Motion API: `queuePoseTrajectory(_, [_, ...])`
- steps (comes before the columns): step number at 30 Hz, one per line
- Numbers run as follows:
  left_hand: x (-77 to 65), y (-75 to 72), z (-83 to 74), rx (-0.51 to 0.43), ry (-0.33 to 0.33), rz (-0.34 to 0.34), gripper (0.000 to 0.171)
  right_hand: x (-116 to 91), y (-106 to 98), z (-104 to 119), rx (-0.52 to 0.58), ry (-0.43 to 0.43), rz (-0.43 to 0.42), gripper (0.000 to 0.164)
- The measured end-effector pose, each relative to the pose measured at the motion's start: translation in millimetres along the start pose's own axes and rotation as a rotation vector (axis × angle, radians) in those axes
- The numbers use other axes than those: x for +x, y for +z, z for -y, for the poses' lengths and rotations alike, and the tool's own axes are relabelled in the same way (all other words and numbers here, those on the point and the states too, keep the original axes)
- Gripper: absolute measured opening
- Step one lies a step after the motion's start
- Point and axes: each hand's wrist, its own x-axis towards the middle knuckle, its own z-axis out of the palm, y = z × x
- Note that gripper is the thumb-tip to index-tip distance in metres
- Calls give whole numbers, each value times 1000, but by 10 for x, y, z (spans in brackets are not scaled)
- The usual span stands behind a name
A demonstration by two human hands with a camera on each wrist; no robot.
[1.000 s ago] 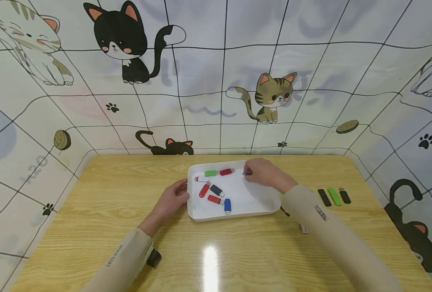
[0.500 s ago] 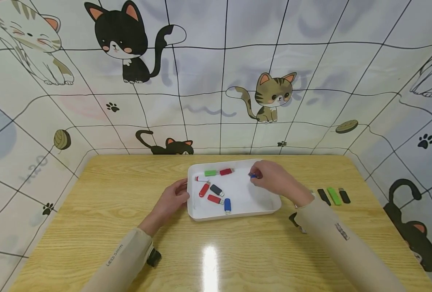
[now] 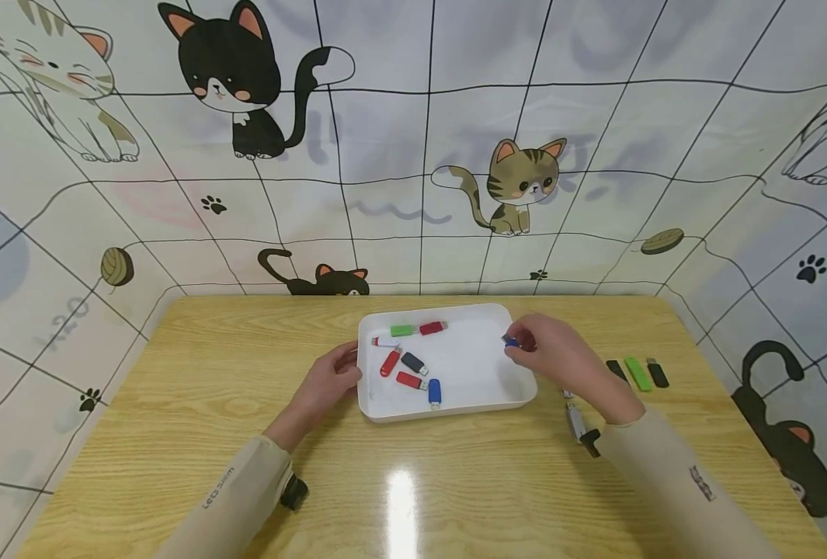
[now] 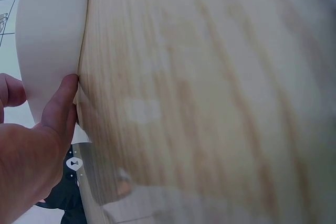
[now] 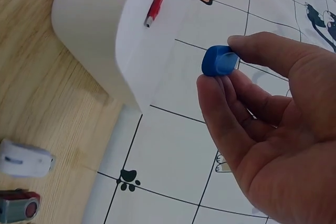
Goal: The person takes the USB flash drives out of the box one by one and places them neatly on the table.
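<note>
1. Rightward over the last second went the person's right hand [image 3: 553, 353], from above the middle of a white, round-cornered tray [image 3: 448, 413] to its right end, carrying a small blue USB stick with a metal plug [image 5: 218, 61]; the left hand [image 3: 328, 379] and the tray have kept their places.
2. Pinched between thumb and fingertips of the right hand, the blue stick is held aloft, seen from the head camera against the inside of the tray's right end; the right wrist view shows it apart from the tray wall.
3. At the tray's left end, the left hand touches the outer wall with thumb and fingers lightly bent; whether it is actually gripping the wall, one cannot tell.
4. Inside the tray lie seven more sticks: a bright green stick [image 3: 401, 331] and a dark red stick [image 3: 430, 328] near the far wall, a white stick with a red end [image 3: 385, 341], two red sticks [image 3: 389, 363], a near-black stick [image 3: 413, 362] and a second blue stick [image 3: 435, 390] close to the near wall.
5. Right of the tray, on a light wood-grain table [image 3: 210, 388], a flat green stick [image 3: 639, 374] lies between two black sticks [image 3: 658, 373].
6. Behind hangs white cloth with cartoon cats [image 3: 378, 147].
</note>
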Motion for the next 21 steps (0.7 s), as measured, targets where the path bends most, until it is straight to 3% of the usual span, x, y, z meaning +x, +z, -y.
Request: queuePoseTrajectory(21, [-9,-15,-26,-7,-2,9,61,-549,-104,-417,-13,146,-80,32])
